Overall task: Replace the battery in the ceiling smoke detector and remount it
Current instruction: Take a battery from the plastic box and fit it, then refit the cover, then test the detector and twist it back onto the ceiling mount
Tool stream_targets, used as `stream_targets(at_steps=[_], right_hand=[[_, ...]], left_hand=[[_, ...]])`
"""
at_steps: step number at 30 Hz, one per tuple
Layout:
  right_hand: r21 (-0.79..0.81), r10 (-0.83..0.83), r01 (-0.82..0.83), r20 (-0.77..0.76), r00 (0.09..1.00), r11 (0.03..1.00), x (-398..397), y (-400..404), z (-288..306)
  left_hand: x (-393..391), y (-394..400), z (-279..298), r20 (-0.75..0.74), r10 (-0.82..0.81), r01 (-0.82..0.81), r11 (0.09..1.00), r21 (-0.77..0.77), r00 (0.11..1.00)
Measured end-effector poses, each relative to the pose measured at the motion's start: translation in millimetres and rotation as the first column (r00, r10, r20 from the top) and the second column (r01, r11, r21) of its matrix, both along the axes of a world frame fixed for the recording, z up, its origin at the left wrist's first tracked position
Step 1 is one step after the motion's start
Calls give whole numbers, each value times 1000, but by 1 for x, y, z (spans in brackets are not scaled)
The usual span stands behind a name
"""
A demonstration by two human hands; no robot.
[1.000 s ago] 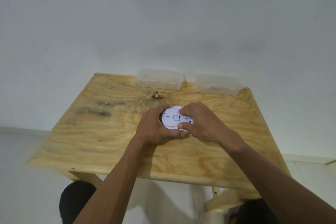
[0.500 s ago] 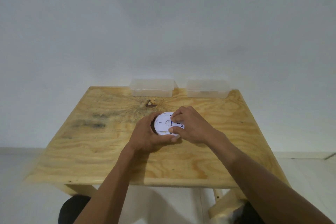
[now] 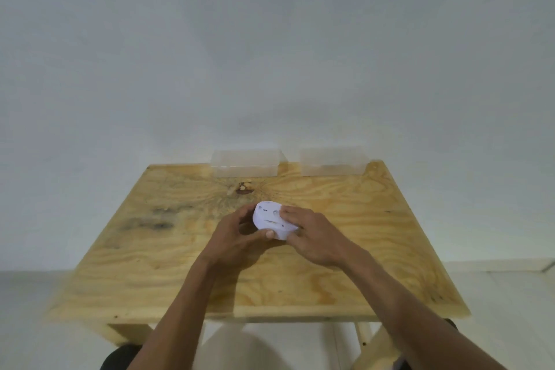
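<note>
Left hand (image 3: 237,237): curled round the detector's near-left edge, thumb under its front rim, fingers up the far side; grasping it.
Right hand (image 3: 312,234): closed on the detector's right side, fingertips on its face, thumb low at the front; also grasping.
Detector (image 3: 271,219): white round disc, between both hands, tilted with its face toward the camera, near edge at or just above the table; I cannot tell if it touches.
Table (image 3: 375,249): plywood top under the detector, which sits near its middle.
Boxes: two clear ones at the table's far edge, well beyond the detector, left box (image 3: 244,163) and right box (image 3: 332,161).
Handling: probably a light, stiff plastic shell, smooth enough to slip; best held by the rim on opposite sides, not by the face. Clips and cover likely snap if forced.
Hidden: the detector's back and any battery bay face away; the face markings are blurred. Box contents unreadable. No ceiling mount in view.
</note>
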State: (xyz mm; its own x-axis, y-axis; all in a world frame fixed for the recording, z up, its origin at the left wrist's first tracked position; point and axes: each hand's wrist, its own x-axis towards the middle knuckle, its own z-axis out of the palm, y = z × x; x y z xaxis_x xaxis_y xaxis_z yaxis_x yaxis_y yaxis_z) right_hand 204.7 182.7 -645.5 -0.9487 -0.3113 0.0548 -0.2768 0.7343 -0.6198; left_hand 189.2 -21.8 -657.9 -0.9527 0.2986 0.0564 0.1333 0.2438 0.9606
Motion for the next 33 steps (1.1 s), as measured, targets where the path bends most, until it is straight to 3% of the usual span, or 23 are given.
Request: stream_targets(at_steps=[6,11,13,15,17,20,33], right_hand=[[-131,-79,68,-77,994,989,2,-3,-13],[-340,-209,167,-91,974,926,8,-5,-9],[-538,-248,219,19,969,814,10,-5,-6],[-750,-181,253,179,967,611,11,-6,0],[-833,-131,282,249,959,477,12,-6,8],[-859,-118,286,261,958,425,13,-5,14],[-845,-188,358,307,933,397,8,6,22]], left_hand=[[6,11,6,49,46,-49,996,73,998],[6,15,12,-27,133,-132,991,23,991],[9,18,14,15,159,-159,980,120,987],[12,19,17,67,163,-173,964,200,984],[14,20,18,87,150,-169,947,274,985],[15,21,23,89,160,-181,925,335,983],[15,29,34,69,228,-234,862,450,971]])
